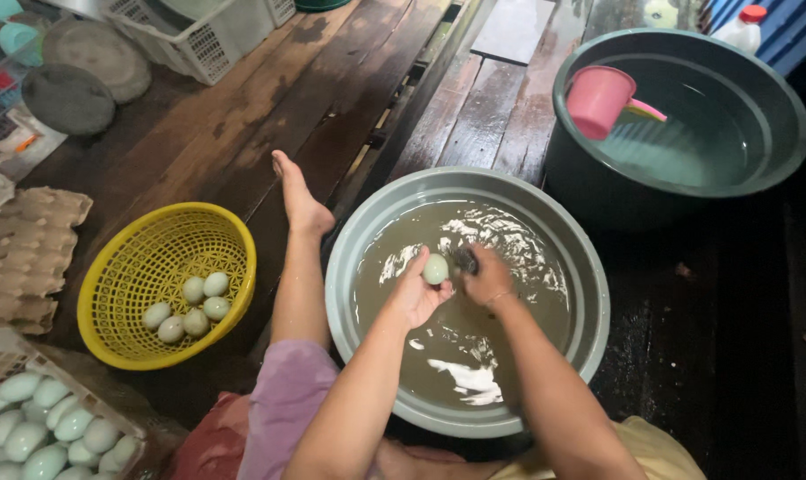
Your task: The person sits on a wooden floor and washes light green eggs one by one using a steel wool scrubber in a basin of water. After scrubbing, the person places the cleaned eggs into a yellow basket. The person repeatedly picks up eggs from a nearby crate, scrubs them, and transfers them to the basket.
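Both hands meet over the basin [563, 267]: left hand [413, 293] grips an egg [436, 268]; right hand [489, 277] fisted.

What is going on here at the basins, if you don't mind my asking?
A person sits on the wooden floor over a grey basin of murky water. The left hand holds a pale egg above the water, and the right hand rubs it with something dark. Five eggs lie in the yellow basket; more fill a crate beside it.
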